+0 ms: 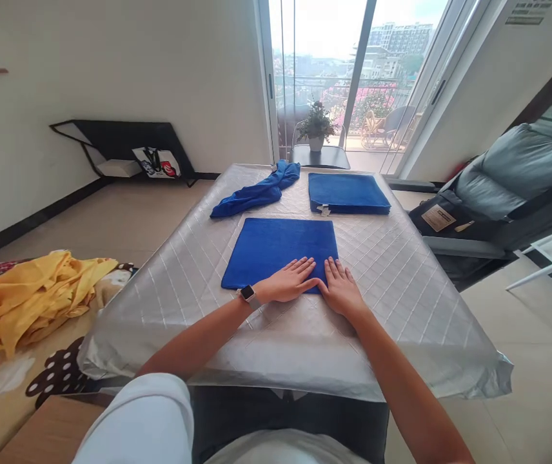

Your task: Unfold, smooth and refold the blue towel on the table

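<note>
A blue cloth [276, 248] lies flat as a neat rectangle on the table. My left hand [288, 280], with a watch [247, 294] on its wrist, rests palm down on the cloth's near right part, fingers stretched out. Beside it, my right hand [341, 287] lies flat over the near right corner, fingers out, and the two thumbs meet. Behind to the right is a stack of folded blue cloths [348, 191] with a white tag [323, 210] at its near edge. A crumpled blue cloth [259, 191] stretches across the table's far left.
A silvery quilted cover [392, 283] drapes over the table. Yellow fabric [39, 299] is heaped on a patterned surface at left. A grey armchair [512, 174] stands at right. Past the table's far edge, a potted plant [316, 125] sits on a chair before the glass door.
</note>
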The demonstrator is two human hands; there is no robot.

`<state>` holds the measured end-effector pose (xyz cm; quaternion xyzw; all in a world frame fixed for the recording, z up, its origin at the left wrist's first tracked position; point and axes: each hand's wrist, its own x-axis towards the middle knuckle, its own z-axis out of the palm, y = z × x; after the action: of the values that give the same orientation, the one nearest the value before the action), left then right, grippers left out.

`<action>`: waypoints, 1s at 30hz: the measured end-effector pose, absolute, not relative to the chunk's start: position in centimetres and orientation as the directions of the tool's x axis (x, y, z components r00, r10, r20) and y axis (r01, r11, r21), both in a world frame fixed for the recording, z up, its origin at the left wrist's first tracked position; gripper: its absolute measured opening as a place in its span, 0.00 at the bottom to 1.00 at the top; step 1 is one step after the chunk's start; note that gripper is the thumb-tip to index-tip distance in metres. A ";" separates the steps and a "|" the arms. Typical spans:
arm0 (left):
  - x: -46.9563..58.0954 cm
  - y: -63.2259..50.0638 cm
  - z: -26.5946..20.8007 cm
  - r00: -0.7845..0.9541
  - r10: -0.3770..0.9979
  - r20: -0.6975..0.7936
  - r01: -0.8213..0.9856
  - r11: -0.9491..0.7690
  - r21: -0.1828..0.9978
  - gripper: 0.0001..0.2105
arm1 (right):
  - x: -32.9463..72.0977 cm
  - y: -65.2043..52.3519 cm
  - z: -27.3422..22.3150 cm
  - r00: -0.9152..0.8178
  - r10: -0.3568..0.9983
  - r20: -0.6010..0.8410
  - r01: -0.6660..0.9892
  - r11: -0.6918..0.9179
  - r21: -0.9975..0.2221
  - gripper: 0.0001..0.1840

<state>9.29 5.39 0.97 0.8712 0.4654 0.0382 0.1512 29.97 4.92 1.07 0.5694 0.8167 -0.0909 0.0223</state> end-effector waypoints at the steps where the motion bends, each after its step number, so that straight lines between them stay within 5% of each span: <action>1: 7.4 4.7 0.8 0.534 0.842 -0.078 0.821 -0.494 0.285 0.35 | 30.0 4.9 1.1 -0.351 0.926 -0.138 0.933 0.334 -0.133 0.40; 6: -1.1 0.0 -0.2 0.262 0.963 -0.061 0.955 -0.249 0.162 0.36 | 30.0 5.0 0.9 -0.343 0.925 -0.161 0.935 0.320 -0.154 0.40; 11: -3.0 -3.0 -1.7 0.169 0.985 0.047 0.979 -0.173 0.104 0.34 | 30.1 5.3 0.8 -0.340 0.929 -0.146 0.935 0.317 -0.160 0.39; 19: -2.4 -3.3 -2.2 0.152 0.983 0.100 0.980 -0.164 0.116 0.34 | 31.1 1.5 1.9 -0.516 0.853 0.075 0.843 0.521 -0.132 0.34; 30: -2.3 -3.6 -1.3 0.167 0.983 0.077 0.977 -0.176 0.122 0.32 | 31.3 -0.5 0.3 -0.345 0.938 0.013 0.915 0.340 -0.217 0.34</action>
<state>-2.26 -3.60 -1.32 0.7637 0.6415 0.0692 0.0220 31.32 -0.50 0.33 0.5681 0.8156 -0.0860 -0.0679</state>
